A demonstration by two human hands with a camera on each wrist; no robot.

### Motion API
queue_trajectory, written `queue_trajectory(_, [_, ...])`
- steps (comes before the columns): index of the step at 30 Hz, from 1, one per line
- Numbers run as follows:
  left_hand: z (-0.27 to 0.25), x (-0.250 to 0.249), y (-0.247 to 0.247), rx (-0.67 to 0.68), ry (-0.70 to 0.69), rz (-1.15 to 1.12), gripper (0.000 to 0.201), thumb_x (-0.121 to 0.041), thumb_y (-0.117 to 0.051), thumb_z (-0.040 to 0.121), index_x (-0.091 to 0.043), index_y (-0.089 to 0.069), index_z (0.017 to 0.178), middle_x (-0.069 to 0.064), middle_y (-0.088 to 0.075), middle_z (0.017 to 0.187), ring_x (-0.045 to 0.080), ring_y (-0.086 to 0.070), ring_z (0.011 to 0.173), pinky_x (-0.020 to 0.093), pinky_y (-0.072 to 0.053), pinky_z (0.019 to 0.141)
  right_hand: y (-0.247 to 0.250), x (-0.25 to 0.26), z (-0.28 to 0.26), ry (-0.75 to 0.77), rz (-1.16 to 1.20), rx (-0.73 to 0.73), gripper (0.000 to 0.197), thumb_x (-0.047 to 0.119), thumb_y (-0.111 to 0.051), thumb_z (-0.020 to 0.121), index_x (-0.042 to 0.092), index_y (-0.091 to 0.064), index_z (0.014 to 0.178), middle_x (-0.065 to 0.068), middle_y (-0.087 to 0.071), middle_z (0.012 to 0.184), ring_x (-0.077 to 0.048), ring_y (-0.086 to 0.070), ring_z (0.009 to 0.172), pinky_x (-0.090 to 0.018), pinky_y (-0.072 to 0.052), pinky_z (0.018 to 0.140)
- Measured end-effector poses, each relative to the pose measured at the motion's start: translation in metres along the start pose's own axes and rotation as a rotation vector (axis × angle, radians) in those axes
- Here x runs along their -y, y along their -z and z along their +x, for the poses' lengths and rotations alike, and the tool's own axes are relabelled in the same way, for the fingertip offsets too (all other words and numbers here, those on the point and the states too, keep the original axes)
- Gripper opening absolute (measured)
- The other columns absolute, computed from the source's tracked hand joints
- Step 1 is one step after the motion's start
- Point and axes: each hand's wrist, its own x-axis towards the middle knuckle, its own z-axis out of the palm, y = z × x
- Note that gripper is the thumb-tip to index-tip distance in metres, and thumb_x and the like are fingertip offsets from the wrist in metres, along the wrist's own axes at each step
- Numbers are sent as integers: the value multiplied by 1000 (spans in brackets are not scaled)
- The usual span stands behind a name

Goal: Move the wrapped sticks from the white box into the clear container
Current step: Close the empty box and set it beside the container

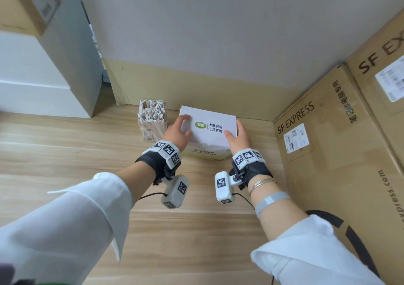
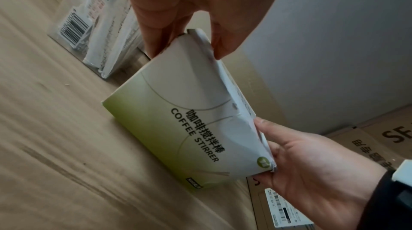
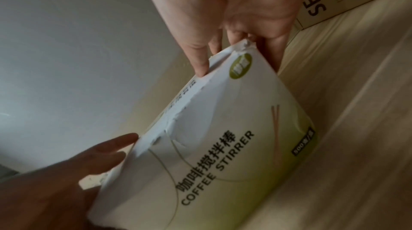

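The white box (image 1: 209, 127) of coffee stirrers stands on the wooden table (image 1: 65, 153) with its lid down, so no sticks show inside it. My left hand (image 1: 182, 126) holds its left end, thumb on the lid and fingers down the side. My right hand (image 1: 236, 130) holds the right end the same way. Both wrist views show the box (image 2: 189, 110) (image 3: 211, 145) with a torn lid edge, pinched between thumb and fingers. Just left of the box stands the clear container (image 1: 153, 120) (image 2: 93, 22), packed with upright wrapped sticks (image 1: 152, 110).
Large SF Express cartons (image 1: 328, 142) wall off the right side, close to my right hand. A white and grey cabinet (image 1: 43, 88) stands at the back left. A wall with a cardboard strip (image 1: 196, 88) runs right behind the box.
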Motion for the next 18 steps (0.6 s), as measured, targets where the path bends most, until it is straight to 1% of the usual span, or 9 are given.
queue_trajectory(3, [14,0,-8,-30,24,-27,47,-11,-44,91,-24,-36,136,24,-54,125,34,-57,93,34,-43,82,-4,-1,11,30,57,19,58,16,-52,93,17,-30,147,1,-43,146,-16,-43,133,-16,-30,101])
queue_trajectory(4, [17,-1,-10,-41,29,-32,47,-11,-44,91,-24,-36,135,24,-53,125,33,-56,91,33,-42,82,-5,-1,14,28,75,23,58,15,-51,93,16,-29,147,1,-42,147,-16,-42,133,-15,-29,101])
queue_trajectory(7, [26,2,-17,-56,48,-37,46,-11,-41,90,-25,-36,134,29,-56,116,25,-48,65,29,-40,68,-9,-6,22,34,105,56,59,14,-50,94,15,-27,148,-1,-41,148,-16,-42,134,-18,-29,104])
queue_trajectory(9, [29,7,-21,-64,79,-30,45,-11,-40,91,-25,-35,134,31,-57,110,19,-42,54,26,-38,56,-11,-10,24,35,86,85,59,15,-49,94,17,-26,148,1,-42,147,-16,-44,132,-17,-30,102])
queue_trajectory(10, [29,8,-22,-72,87,-18,46,-11,-40,91,-25,-35,134,31,-57,109,18,-41,53,27,-37,55,-12,-11,25,33,77,96,59,16,-49,95,18,-25,148,1,-43,146,-16,-45,132,-18,-31,103])
queue_trajectory(12, [29,10,-25,-92,94,-8,47,-10,-40,91,-25,-34,135,32,-57,107,17,-39,52,29,-37,62,-13,-12,25,44,74,103,59,18,-49,94,20,-24,148,1,-42,147,-17,-43,133,-22,-32,106])
queue_trajectory(14, [28,10,-26,-91,99,3,47,-12,-39,92,-26,-33,137,33,-56,109,19,-40,53,31,-38,65,-12,-12,25,49,83,110,61,18,-49,94,19,-22,149,1,-39,149,-17,-41,135,-22,-31,107])
queue_trajectory(16, [26,6,-24,-83,110,19,47,-14,-38,94,-27,-31,139,31,-54,115,25,-47,61,34,-43,69,-10,-11,23,43,86,109,62,18,-50,94,19,-21,149,0,-37,150,-18,-41,135,-23,-31,107])
queue_trajectory(18, [19,2,-21,-81,116,46,48,-17,-38,95,-27,-29,142,27,-49,124,34,-57,83,37,-45,81,-5,-8,19,48,59,105,62,19,-49,94,20,-21,149,-1,-36,151,-19,-39,136,-26,-31,109])
